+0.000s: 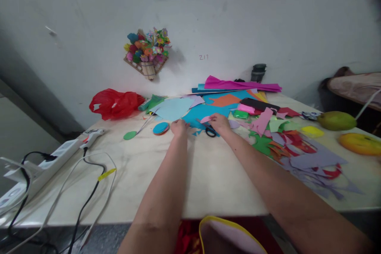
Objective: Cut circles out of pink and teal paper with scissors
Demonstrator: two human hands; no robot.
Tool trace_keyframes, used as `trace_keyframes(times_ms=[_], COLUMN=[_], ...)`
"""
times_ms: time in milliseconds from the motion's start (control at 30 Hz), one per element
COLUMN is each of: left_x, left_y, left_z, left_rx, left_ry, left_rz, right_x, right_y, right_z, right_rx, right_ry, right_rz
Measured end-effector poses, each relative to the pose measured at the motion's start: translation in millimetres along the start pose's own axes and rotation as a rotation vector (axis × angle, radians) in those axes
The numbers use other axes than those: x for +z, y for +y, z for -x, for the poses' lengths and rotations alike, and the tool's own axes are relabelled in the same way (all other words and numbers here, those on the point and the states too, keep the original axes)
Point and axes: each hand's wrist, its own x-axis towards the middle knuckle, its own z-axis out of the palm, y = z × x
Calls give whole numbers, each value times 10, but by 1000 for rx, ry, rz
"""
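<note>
Open tabletop [220, 182] between the forearms [169, 178] — scissors [207, 128] ahead, paper scraps [312, 160] crowding right, cables [84, 205] left

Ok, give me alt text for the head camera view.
A person's right hand holds a pink paper piece near dark-handled scissors on a pale table; the left hand is beside a stack of paper circles, blue on top. Colourful paper scraps lie to the right.

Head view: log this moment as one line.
right hand: holding pink paper | left hand: beside blue-topped disc stack | black-handled scissors: near right hand
</note>
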Motion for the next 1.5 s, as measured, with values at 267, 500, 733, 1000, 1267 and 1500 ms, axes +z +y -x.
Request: trace_keyframes(times_ms=[267,500,733,1000,1267,1500], left_x=[74,101,37,76,50,22], left_y=[32,-67,-152,-66,129,231], left_z=[197,146,80,175,235,319], left_rx=[-122,-12,288,319,141,18], left_ry=[-179,-229,-321,-488,-401,-458], left_rz=[-146,-533,-545,-181,133,225], right_x=[26,7,-29,-59,-104,-114], right_y=[39,-34,-130,-26,106,206], right_z=[-16,37,137,77,5,-55], right_rx=[-27,-81,-137,-114,10,54], right_ry=[-13,-88,-143,-47,135,150], right_rz=[94,109,288,290,303,259])
